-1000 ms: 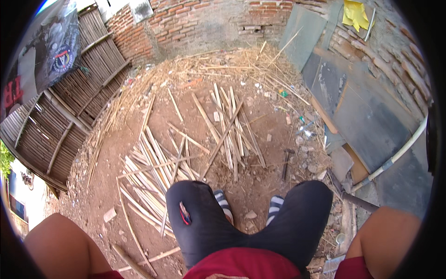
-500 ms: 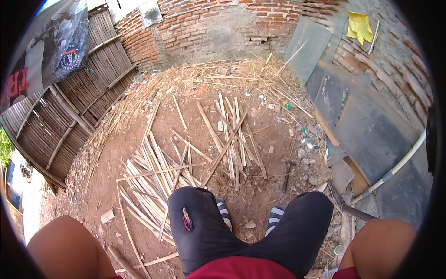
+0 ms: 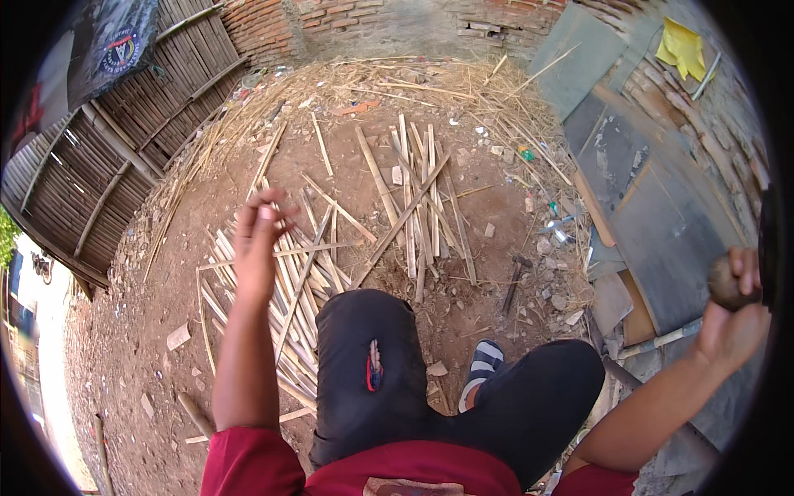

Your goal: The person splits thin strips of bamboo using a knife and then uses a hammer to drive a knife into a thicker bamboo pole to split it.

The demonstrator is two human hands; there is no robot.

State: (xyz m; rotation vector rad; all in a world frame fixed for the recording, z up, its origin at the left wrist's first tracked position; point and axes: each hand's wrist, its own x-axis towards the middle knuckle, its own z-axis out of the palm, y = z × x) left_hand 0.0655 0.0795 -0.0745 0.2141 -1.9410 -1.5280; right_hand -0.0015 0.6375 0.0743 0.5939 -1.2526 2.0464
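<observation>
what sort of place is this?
Looks like an outdoor dirt yard, perhaps used as a makeshift work area: long pale strips lie in piles on bare earth, with a brick wall behind and a slatted fence at left.

One handheld rounded object (image 3: 724, 286), one hammer (image 3: 514, 283), one yellow sheet (image 3: 681, 50) — wooden strips (image 3: 403, 221) beyond counting

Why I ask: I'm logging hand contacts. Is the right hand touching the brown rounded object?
Touching: the head view shows the right hand curled around the brown rounded object.
</observation>
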